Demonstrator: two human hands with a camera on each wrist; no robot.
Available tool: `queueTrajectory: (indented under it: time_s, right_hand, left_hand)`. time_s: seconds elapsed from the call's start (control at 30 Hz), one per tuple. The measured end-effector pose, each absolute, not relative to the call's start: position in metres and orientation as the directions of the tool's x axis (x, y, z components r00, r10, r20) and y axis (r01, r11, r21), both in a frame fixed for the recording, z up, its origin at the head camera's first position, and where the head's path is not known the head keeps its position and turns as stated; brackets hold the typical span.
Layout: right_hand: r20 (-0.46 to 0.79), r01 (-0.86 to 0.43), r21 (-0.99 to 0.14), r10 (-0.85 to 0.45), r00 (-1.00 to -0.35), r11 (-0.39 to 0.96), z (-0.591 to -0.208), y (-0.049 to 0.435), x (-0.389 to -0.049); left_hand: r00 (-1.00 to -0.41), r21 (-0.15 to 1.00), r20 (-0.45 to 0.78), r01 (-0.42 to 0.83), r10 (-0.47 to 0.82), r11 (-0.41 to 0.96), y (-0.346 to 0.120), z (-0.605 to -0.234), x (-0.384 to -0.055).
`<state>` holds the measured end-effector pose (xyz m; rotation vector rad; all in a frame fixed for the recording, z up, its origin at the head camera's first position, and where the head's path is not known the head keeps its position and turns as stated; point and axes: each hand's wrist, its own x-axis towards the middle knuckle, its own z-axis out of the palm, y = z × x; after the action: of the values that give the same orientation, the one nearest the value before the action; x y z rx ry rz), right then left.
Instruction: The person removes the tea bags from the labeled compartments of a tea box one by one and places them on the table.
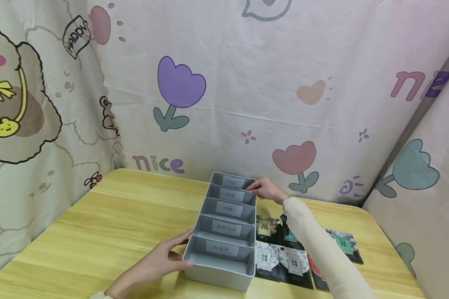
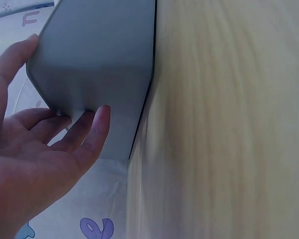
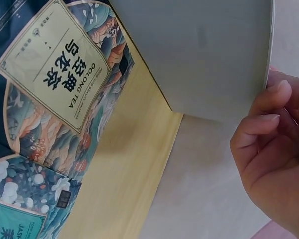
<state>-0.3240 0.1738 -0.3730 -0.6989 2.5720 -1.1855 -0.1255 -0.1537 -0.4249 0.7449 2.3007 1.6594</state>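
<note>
A long grey divided storage box (image 1: 218, 282) stands on the table, its several compartments in a row, each with a paper label (image 1: 222, 249) in Chinese characters. The left hand (image 1: 158, 259) is at the near left corner, thumb tip at the rim and fingers loosely spread against the side; the left wrist view shows this hand (image 2: 55, 144) against the grey wall. At the far right rim, the right hand (image 1: 268, 189) pinches the edge between thumb and curled fingers. In the right wrist view, the right hand (image 3: 279, 129) has its fingertips on the rim.
Flat tea packets lie right of the box: an oolong tea packet (image 1: 265, 227), white-labelled packets (image 1: 265, 259), a red one (image 1: 317, 270) partly under the right sleeve (image 1: 318, 245), and a green-labelled packet (image 1: 345, 245). Patterned cloth (image 1: 224, 137) hangs behind the wooden table (image 1: 108, 236).
</note>
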Motion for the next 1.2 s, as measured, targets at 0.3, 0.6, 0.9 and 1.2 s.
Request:
queueTrajectory:
  time_s: [0.3,0.6,0.9,1.2]
  right_hand:
    - [0.05,-0.346,-0.727,-0.458,-0.888,0.593,-0.374,0.173,-0.323]
    - [0.138,-0.359,-0.693,-0.374,-0.917,0.625,-0.38,0.172,-0.324]
    - [0.239,-0.424,-0.649,-0.359,-0.902,0.632,-0.378,0.171,-0.327]
    - [0.338,-0.477,-0.695,-0.34,-0.877,0.539,-0.351,0.17,-0.321]
  left_hand:
    - [-0.855,0.926,0.1,0.268,0.508,0.268,-0.153,-0.424,-0.126]
    - [-0.855,0.921,0.113,0.282,0.507,0.27,-0.153,-0.423,-0.126]
    - [-0.85,0.923,0.134,0.294,0.51,0.247,-0.154,-0.424,-0.126]
    - [-0.854,0.924,0.113,0.278,0.509,0.262,-0.153,-0.424,-0.125]
